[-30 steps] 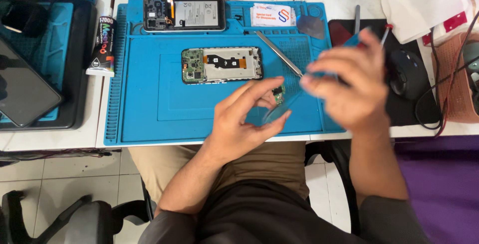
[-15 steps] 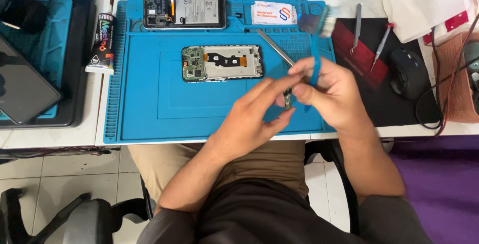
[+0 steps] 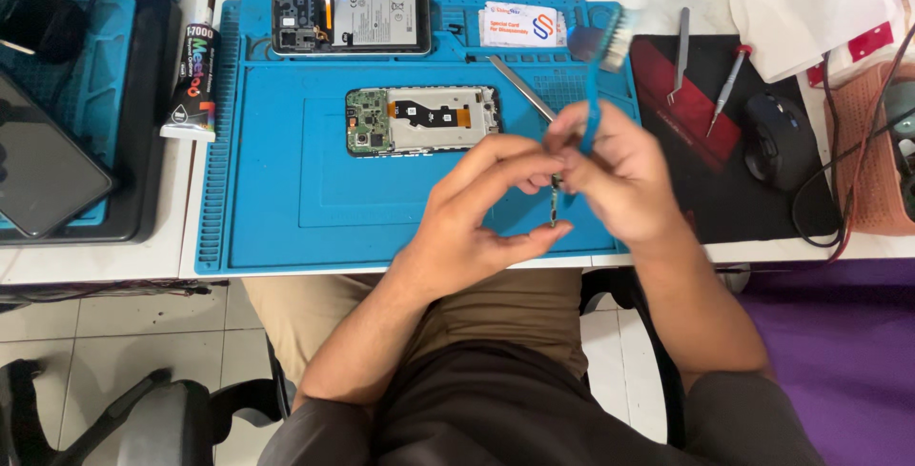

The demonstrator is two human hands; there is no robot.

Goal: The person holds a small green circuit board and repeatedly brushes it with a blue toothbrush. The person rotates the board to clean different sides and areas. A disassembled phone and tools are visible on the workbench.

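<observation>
Blue silicone covers the mat point(image 3: 286, 199) I'm working over, and both my hands hover above its near edge, towards the right corner. My left hand point(image 3: 486, 209) pinches a small dark part point(image 3: 554, 201) between thumb and fingertips, holding it upright and off the mat, I'd say so its faces are free to be reached. The part is thin, narrow and dark; it is too small and blurred for me to tell more. My right hand point(image 3: 615, 175) is closed around the handle of a blue brush point(image 3: 599, 75), whose pale bristle head sticks up past my knuckles towards the far edge. The grip sits low on the handle, close to the part, which likely gives finer control.

Near the middle of the mat lies an opened phone frame point(image 3: 424, 120) with its green board at the left end and an orange flex across it. Along the far edge rests a phone back point(image 3: 348, 21), battery showing. A metal spudger point(image 3: 519, 87) lies slanted just right of the frame. Off the mat's left edge lies a black glue tube point(image 3: 193, 80); past the right edge, tweezers point(image 3: 679, 56) and a screwdriver point(image 3: 726, 90) rest on a dark pad point(image 3: 705, 190), a mouse point(image 3: 777, 140) beside them.
</observation>
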